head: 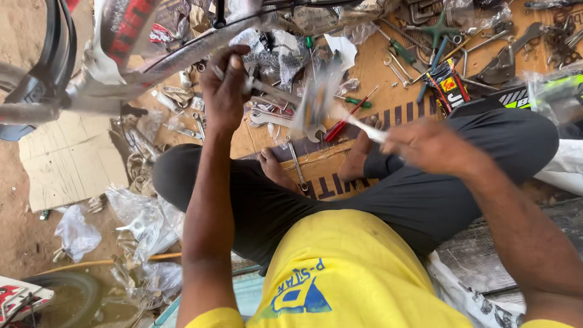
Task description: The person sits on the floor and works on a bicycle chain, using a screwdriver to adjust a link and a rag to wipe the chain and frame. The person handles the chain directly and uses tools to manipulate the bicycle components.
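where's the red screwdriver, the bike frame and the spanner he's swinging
red screwdriver [337, 128], head view, on its red handle
bike frame [182, 53], head view, on the grey tube above the left hand [226, 91]
spanner [316, 103], head view, on its blurred head, held out from the right hand [428, 144]

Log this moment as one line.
left hand: grips bicycle frame tube | right hand: holds blurred tool | seated cross-legged | wrenches on cardboard

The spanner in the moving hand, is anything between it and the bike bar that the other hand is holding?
Nothing visible blocks it. The right hand swings a blurred spanner in open air just right of the left hand, which grips the bike frame tube. The loose tools lie lower, on the cardboard.
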